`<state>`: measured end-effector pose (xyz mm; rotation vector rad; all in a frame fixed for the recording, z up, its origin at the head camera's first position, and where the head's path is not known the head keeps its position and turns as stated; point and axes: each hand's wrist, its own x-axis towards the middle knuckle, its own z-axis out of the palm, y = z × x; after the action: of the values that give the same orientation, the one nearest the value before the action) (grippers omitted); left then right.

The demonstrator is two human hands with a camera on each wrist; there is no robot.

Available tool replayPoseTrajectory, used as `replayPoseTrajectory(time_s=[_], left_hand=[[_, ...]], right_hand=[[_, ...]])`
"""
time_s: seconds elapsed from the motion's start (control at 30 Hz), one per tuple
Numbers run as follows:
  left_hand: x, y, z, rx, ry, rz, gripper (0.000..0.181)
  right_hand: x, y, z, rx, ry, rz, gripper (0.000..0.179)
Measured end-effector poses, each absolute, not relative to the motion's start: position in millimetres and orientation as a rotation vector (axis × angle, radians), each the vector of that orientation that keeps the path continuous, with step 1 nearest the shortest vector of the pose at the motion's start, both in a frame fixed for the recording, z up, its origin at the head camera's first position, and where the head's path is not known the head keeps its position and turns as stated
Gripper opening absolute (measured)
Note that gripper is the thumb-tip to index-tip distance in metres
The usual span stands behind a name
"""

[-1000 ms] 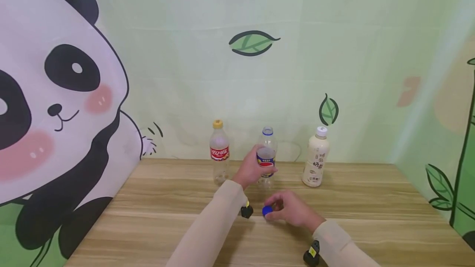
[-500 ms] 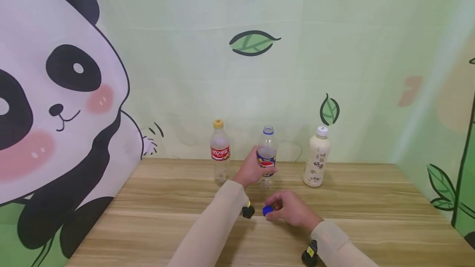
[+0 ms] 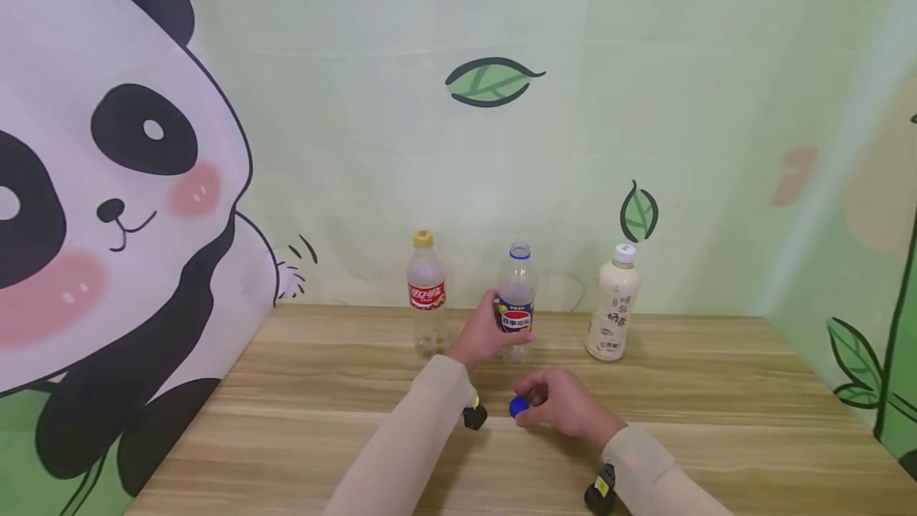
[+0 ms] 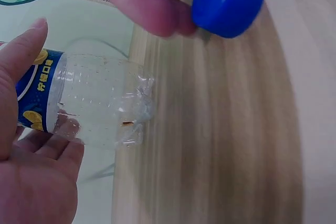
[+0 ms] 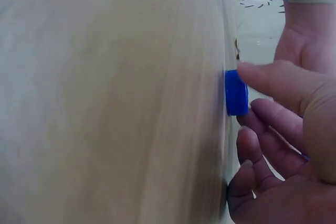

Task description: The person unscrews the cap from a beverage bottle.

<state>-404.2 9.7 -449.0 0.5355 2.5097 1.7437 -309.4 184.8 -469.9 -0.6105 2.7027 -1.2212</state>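
Observation:
My left hand [image 3: 481, 338] holds a clear soda bottle [image 3: 517, 310] with a blue label, upright on the table and uncapped. The thumb crosses its front; the fingers lie behind it. In the left wrist view, the lower part of this bottle [image 4: 100, 100] shows between thumb and fingers. Nearer me, my right hand [image 3: 567, 404] pinches a blue bottle cap [image 3: 518, 407] between thumb and forefinger, low at the tabletop. The right wrist view has the cap [image 5: 235, 93] at the thumb tip, its edge at the table surface.
A red-labelled bottle with a yellow cap [image 3: 427, 297] stands to the left on the wooden table [image 3: 344, 396]. On the right is a cream-coloured drink bottle with a white cap [image 3: 613, 313]. A panda-printed cloth [image 3: 358, 142] hangs behind the table.
My left hand has shifted slightly down on the bottle, and more of the label's front, with white lettering, now shows. The right hand and the blue cap stay about where they were.

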Motion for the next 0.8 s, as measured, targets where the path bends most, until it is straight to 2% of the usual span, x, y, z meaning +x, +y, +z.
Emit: replayPoseTrajectory(time_s=[0.17,0.5,0.8], left_hand=[[-397.1,3.4,-451.0,0.526,2.483,1.739,0.097],[-384.1,-7.7,-455.7,0.431,2.506,1.719,0.106],[-360.9,-17.7,-453.7,0.415,2.546,1.719,0.111]], right_hand=[[-310.2,189.2,-466.8,-0.582,2.735,-1.241,0.038],[-313.2,199.2,-453.0,-0.397,2.712,-1.382,0.031],[-310.5,209.0,-445.4,-0.36,2.796,-1.443,0.026]])
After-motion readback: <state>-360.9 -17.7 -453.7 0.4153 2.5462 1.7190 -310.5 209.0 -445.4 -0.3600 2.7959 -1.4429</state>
